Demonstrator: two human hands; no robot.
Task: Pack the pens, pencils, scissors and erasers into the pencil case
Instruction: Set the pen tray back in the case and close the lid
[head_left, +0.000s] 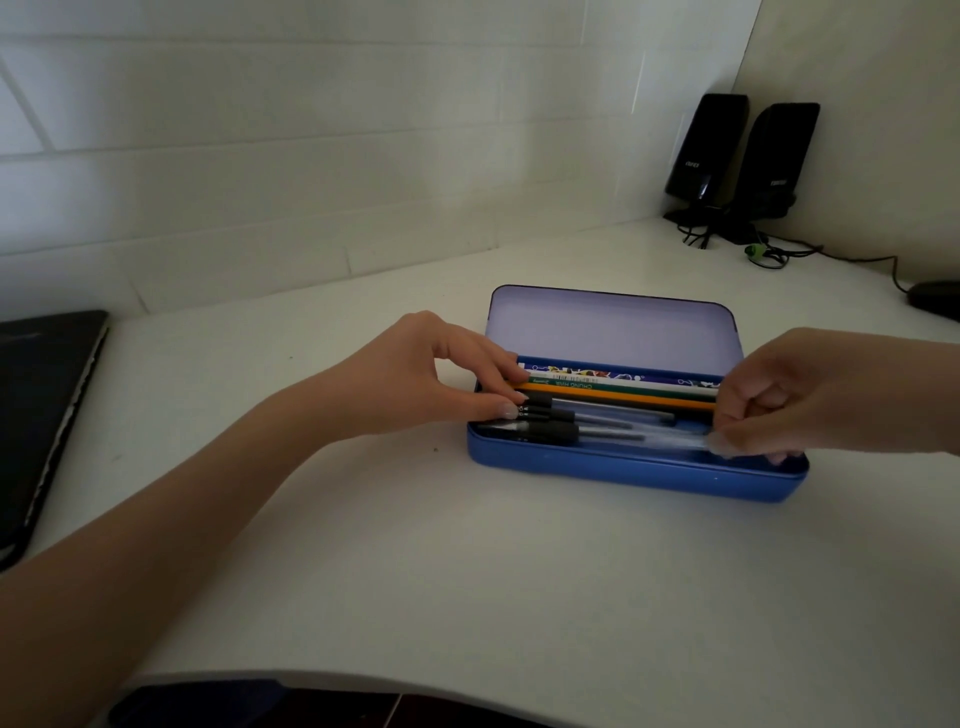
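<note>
- While the blue case (636, 473) sits open on the white desk (415, 545), its lid (613, 327) stands tilted up at the far side.
- Pencils (618, 392) lie side by side along the far part of the tray: a patterned one, a green one and an orange one.
- Clear pens (597, 423) with black caps lie nearer, caps pointing left.
- The left hand (431, 374) reaches in at the left end; its thumb and curled fingers pinch the ends of the pens and pencils there.
- The right hand (810, 395) is at the right end, fingers curled down onto the clear pen barrels; it is blurred, but it appears to pinch them.
- A dark laptop (41, 415) lies at the left edge of the desk.
- Two black speakers (743, 150) stand in the far right corner, with cables trailing from them.
- A dark mouse (935, 299) rests at the right edge.
</note>
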